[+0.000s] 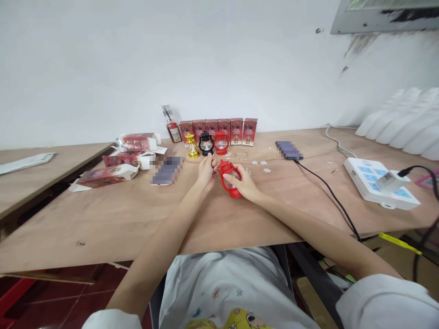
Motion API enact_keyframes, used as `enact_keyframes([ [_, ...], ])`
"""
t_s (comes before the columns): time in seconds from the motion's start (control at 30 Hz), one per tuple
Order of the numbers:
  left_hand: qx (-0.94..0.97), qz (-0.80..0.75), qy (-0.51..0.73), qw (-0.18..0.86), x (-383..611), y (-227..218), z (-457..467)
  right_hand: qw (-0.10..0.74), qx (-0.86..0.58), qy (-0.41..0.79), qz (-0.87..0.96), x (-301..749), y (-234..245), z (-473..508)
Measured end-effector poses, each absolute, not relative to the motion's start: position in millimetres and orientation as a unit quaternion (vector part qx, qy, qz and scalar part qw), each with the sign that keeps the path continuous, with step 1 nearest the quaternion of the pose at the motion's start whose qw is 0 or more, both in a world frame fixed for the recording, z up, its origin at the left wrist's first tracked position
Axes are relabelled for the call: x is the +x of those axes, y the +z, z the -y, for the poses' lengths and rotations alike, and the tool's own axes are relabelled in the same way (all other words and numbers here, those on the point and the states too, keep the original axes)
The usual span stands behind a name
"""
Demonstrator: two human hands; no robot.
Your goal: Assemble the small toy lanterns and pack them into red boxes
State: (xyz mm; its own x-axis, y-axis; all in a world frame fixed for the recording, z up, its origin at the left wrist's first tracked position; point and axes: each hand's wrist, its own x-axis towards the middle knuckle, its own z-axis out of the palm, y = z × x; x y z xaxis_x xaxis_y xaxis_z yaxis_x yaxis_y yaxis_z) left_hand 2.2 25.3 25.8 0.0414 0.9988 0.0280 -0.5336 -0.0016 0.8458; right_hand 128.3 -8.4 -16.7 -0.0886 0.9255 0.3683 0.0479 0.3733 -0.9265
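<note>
I hold the small red plastic lantern (230,180) mid-way across the plywood tabletop (137,214), right hand (244,185) wrapped round it, left hand (206,171) pinching its top; judging by the row of gold, black and red lanterns (206,144) standing behind, it seems the fourth.

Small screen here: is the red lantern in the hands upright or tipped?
Tipped: the red lantern slants off vertical, its top toward the left hand, with the right hand wrapped round its body.
</note>
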Motion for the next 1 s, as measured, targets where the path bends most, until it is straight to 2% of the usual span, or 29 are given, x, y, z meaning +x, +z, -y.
enact_keyframes([
  [0.27, 0.366, -0.332, 0.606, 0.623, 2, 23, -27, 0.542, -0.400, 0.394, 0.626, 130, -15, 8],
  [0.53, 0.404, -0.357, 0.621, 0.569, 1, 20, -25, 0.535, -0.404, 0.392, 0.630, 130, -16, 7],
  [0.8, 0.532, -0.366, 0.647, 0.405, -8, 30, -31, 0.520, -0.383, 0.400, 0.650, 134, -8, 9],
  [1.0, 0.537, -0.360, 0.601, 0.470, -8, 38, -25, 0.506, -0.379, 0.369, 0.682, 137, -5, 11],
])
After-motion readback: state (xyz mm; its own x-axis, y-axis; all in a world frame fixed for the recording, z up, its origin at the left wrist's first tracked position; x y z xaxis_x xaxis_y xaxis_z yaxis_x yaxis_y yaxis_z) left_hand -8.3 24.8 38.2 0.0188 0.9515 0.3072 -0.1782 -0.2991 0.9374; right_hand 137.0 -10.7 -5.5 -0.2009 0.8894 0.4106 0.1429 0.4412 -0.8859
